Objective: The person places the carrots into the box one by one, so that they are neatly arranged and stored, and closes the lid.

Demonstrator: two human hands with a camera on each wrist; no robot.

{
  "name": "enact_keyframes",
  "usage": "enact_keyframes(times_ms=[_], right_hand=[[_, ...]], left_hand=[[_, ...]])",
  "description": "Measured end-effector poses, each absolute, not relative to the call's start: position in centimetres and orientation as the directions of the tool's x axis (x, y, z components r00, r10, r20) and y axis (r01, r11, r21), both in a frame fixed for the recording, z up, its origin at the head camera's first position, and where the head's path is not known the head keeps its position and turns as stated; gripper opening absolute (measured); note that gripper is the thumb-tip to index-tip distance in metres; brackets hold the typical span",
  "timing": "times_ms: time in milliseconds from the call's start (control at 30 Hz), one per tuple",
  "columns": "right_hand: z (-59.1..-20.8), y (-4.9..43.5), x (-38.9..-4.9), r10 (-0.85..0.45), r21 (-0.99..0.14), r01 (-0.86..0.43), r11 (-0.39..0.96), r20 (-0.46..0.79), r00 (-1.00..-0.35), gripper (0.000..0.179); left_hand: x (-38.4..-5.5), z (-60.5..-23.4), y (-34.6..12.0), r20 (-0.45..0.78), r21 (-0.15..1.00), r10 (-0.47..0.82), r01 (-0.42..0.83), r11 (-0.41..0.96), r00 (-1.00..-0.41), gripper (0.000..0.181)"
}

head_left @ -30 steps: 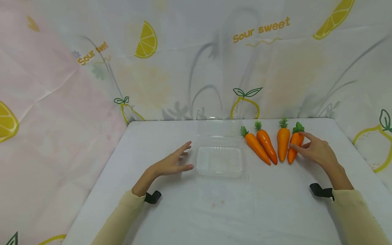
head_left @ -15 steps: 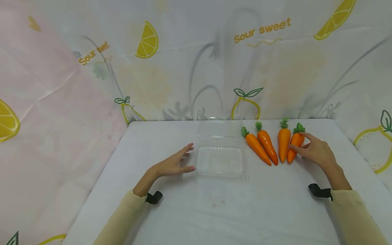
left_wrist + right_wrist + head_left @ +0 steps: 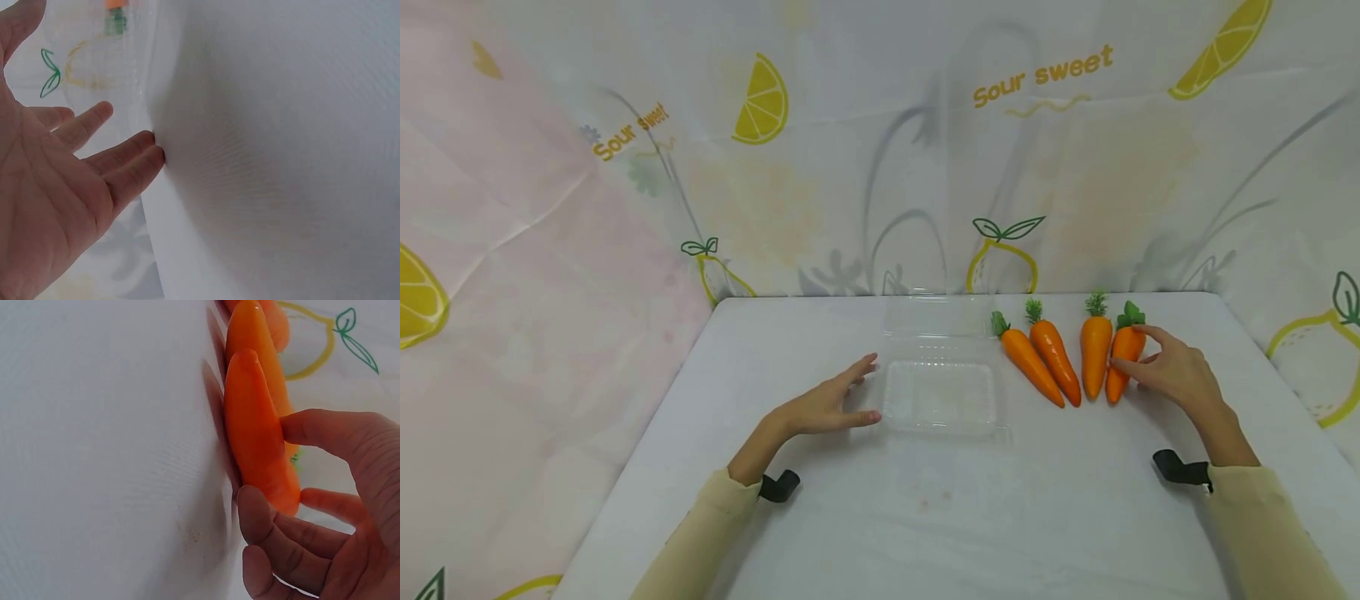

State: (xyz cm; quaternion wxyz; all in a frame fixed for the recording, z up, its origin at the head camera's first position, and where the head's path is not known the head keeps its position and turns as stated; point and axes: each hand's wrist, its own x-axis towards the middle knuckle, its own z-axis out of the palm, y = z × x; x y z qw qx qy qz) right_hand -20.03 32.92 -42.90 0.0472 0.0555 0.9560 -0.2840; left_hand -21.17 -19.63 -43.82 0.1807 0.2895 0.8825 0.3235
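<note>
On the right side of the table, my right hand pinches the rightmost carrot between thumb and fingers. That carrot lies along the tabletop, its green top away from me; in the right wrist view the thumb presses one side and fingertips reach the other. My left hand is beside the left edge of a clear plastic clamshell box, thumb and fingers spread, holding nothing. The box has its lid folded back. In the left wrist view the palm and loosely extended fingers of the left hand show.
Just left of the pinched carrot lies another carrot. Two more, a slanting carrot and a leftmost carrot, lie between it and the box. Behind the white table hangs a lemon-print cloth.
My left hand has edged slightly right, closer to the box. The right hand stays at the rightmost carrot, which has hardly shifted.
</note>
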Motion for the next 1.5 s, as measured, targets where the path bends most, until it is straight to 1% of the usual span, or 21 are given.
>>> enact_keyframes(times_ms=[300, 733, 900, 1167, 1500], right_hand=[[-42.76, 33.07, -20.15, 0.077, -0.543, 0.142, 0.828, -0.14, -0.987, 0.092], [-43.23, 33.27, -20.09, 0.092, -0.567, 0.127, 0.814, -0.09, -0.992, 0.082], [-43.22, 33.23, -19.99, 0.097, -0.577, 0.139, 0.805, -0.103, -0.99, 0.085], [-43.27, 33.38, -19.51, 0.08, -0.616, 0.124, 0.778, -0.099, -0.992, 0.089], [-42.6, 33.35, -19.44, 0.063, -0.668, 0.105, 0.737, -0.086, -0.994, 0.087]], left_hand=[[-21.1, -43.67, -19.38, -0.143, 0.656, 0.629, 0.403, 0.638, -0.764, 0.1], [-21.03, -43.84, -19.18, -0.151, 0.643, 0.626, 0.405, 0.65, -0.765, 0.099], [-21.01, -43.91, -19.22, -0.158, 0.639, 0.622, 0.401, 0.656, -0.767, 0.1], [-20.94, -43.75, -19.16, -0.163, 0.636, 0.617, 0.396, 0.662, -0.77, 0.1], [-21.02, -43.65, -19.27, -0.164, 0.632, 0.618, 0.398, 0.664, -0.769, 0.1]])
